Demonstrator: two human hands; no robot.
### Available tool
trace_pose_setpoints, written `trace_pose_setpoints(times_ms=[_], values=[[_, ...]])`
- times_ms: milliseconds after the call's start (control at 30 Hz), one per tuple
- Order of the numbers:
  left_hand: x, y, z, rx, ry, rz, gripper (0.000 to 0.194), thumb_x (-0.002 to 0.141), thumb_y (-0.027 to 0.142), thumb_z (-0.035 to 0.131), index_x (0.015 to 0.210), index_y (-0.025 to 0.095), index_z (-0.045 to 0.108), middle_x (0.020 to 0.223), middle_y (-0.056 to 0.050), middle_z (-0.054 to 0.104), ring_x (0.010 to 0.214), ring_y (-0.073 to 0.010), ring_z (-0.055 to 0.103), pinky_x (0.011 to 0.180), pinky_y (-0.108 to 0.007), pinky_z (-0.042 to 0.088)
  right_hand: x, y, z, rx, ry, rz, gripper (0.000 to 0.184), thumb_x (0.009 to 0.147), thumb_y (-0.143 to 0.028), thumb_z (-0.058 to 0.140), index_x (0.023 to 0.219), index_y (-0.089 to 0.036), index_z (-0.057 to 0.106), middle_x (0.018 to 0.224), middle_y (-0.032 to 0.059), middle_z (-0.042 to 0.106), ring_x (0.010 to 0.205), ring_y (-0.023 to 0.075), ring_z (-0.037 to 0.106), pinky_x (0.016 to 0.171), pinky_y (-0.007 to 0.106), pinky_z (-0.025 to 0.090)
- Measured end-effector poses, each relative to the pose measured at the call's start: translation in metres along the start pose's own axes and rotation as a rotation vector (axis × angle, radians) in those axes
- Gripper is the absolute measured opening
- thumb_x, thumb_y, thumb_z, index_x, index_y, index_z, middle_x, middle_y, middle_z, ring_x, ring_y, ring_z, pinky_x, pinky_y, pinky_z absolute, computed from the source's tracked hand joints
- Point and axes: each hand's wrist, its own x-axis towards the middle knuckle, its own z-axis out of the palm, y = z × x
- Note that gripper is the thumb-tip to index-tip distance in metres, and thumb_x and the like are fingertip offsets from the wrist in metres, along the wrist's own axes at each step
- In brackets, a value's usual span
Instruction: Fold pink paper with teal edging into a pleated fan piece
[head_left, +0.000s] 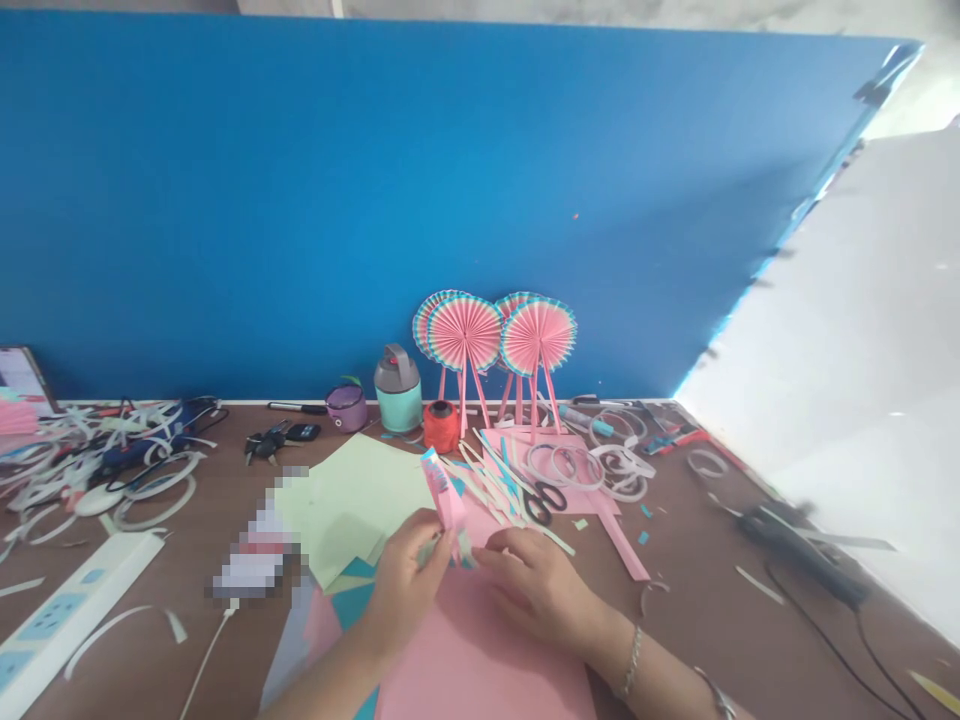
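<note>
My left hand (pixel 411 575) is closed, its thumb and fingers pinching a pleated pink paper (pixel 448 502) with blue and pale green edges. The folded paper stands up from the grip, with its blue-tipped end leaning toward the back. At the lower end of the folds, partly smeared by motion, my right hand (pixel 536 585) has curled fingers that seem to pinch the paper. Both hands are above a large pink sheet (pixel 495 660) on the table. Left of them lie pale green sheets (pixel 360 500), with blue paper (pixel 350 605) showing beneath.
Finished round paper fans (pixel 466 335) on pink sticks lean against the blue partition (pixel 300 200). Black-handled scissors (pixel 545 502) lie among paper strips. A teal jar (pixel 398 392), red thread spool (pixel 441 427), keys (pixel 268 440), power strip (pixel 79 615) and black corded tool (pixel 799 555) surround the work.
</note>
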Motion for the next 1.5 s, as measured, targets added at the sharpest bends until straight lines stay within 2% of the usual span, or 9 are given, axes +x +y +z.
trace_pose_setpoints(times_ms=[100, 200, 300, 433, 567, 700, 967, 1167, 1500], values=[[0.001, -0.009, -0.005, 0.295, 0.117, 0.227, 0.025, 0.092, 0.021, 0.041, 0.099, 0.020, 0.065, 0.084, -0.005, 0.058, 0.082, -0.0188, 0.054, 0.074, -0.031, 0.044, -0.001, -0.003, -0.006, -0.124, 0.215, 0.012, 0.034, 0.084, -0.011, 0.050, 0.116, -0.021, 0.050, 0.099, 0.0095, 0.059, 0.092, 0.0207, 0.057, 0.077, 0.035, 0.047], [0.000, -0.010, -0.007, 0.548, -0.001, 0.313, 0.037, 0.091, 0.010, 0.037, 0.119, 0.023, 0.057, 0.089, -0.006, 0.056, 0.087, -0.0205, 0.051, 0.077, -0.035, 0.042, -0.002, -0.006, -0.006, -0.275, 0.284, 0.038, 0.040, 0.082, -0.011, 0.053, 0.120, -0.023, 0.048, 0.110, 0.0114, 0.058, 0.111, 0.0261, 0.049, 0.090, 0.042, 0.041], [-0.001, -0.008, -0.004, 0.692, -0.184, 0.308, 0.036, 0.092, 0.008, 0.035, 0.113, 0.023, 0.059, 0.088, -0.006, 0.055, 0.086, -0.0205, 0.048, 0.074, -0.035, 0.041, -0.002, -0.005, -0.003, -0.367, 0.163, 0.072, 0.044, 0.082, -0.015, 0.052, 0.126, -0.023, 0.046, 0.123, 0.0131, 0.053, 0.124, 0.0299, 0.038, 0.099, 0.047, 0.030], [-0.002, -0.006, -0.001, 0.776, -0.280, 0.289, 0.030, 0.094, 0.011, 0.034, 0.102, 0.020, 0.061, 0.087, -0.005, 0.055, 0.084, -0.0205, 0.047, 0.072, -0.035, 0.039, -0.001, -0.001, 0.003, -0.286, -0.032, 0.127, 0.040, 0.081, -0.016, 0.051, 0.121, -0.021, 0.052, 0.121, 0.0105, 0.056, 0.121, 0.0284, 0.039, 0.103, 0.048, 0.021], [-0.002, -0.007, -0.002, 0.772, -0.363, 0.274, 0.027, 0.093, 0.011, 0.038, 0.105, 0.022, 0.060, 0.089, -0.005, 0.056, 0.085, -0.0208, 0.048, 0.072, -0.035, 0.038, -0.003, 0.005, 0.006, -0.206, -0.082, 0.147, 0.025, 0.082, -0.008, 0.048, 0.101, -0.020, 0.060, 0.099, 0.0065, 0.062, 0.100, 0.0220, 0.049, 0.095, 0.043, 0.025], [-0.004, -0.006, -0.004, 0.792, -0.448, 0.214, 0.022, 0.090, 0.007, 0.041, 0.088, 0.018, 0.060, 0.089, -0.004, 0.056, 0.083, -0.0207, 0.048, 0.073, -0.035, 0.038, -0.006, 0.009, 0.007, -0.204, -0.148, 0.130, 0.020, 0.086, -0.008, 0.050, 0.088, -0.021, 0.064, 0.080, 0.0035, 0.058, 0.078, 0.0175, 0.046, 0.074, 0.033, 0.031], [-0.005, -0.002, -0.009, 0.904, -0.504, 0.218, 0.023, 0.086, 0.003, 0.040, 0.082, 0.018, 0.057, 0.086, -0.005, 0.058, 0.080, -0.0217, 0.049, 0.069, -0.035, 0.037, -0.007, 0.010, -0.001, -0.230, -0.311, 0.131, 0.021, 0.086, -0.008, 0.051, 0.099, -0.020, 0.062, 0.084, 0.0045, 0.056, 0.078, 0.0182, 0.044, 0.069, 0.031, 0.030], [-0.003, -0.004, -0.014, 0.911, -0.526, 0.179, 0.027, 0.086, 0.003, 0.038, 0.080, 0.018, 0.060, 0.084, -0.005, 0.060, 0.080, -0.0214, 0.052, 0.071, -0.035, 0.039, -0.010, 0.016, -0.001, -0.189, -0.276, 0.124, 0.020, 0.081, -0.002, 0.045, 0.078, -0.016, 0.058, 0.073, 0.0034, 0.056, 0.071, 0.0172, 0.042, 0.066, 0.031, 0.029], [0.004, 0.006, -0.023, 0.784, -0.558, 0.061, 0.031, 0.088, 0.006, 0.036, 0.080, 0.018, 0.063, 0.086, -0.006, 0.061, 0.082, -0.0200, 0.056, 0.075, -0.033, 0.042, -0.008, 0.016, -0.005, -0.174, -0.346, 0.188, 0.026, 0.073, -0.001, 0.046, 0.087, -0.018, 0.060, 0.081, 0.0043, 0.059, 0.077, 0.0189, 0.046, 0.069, 0.031, 0.031]])
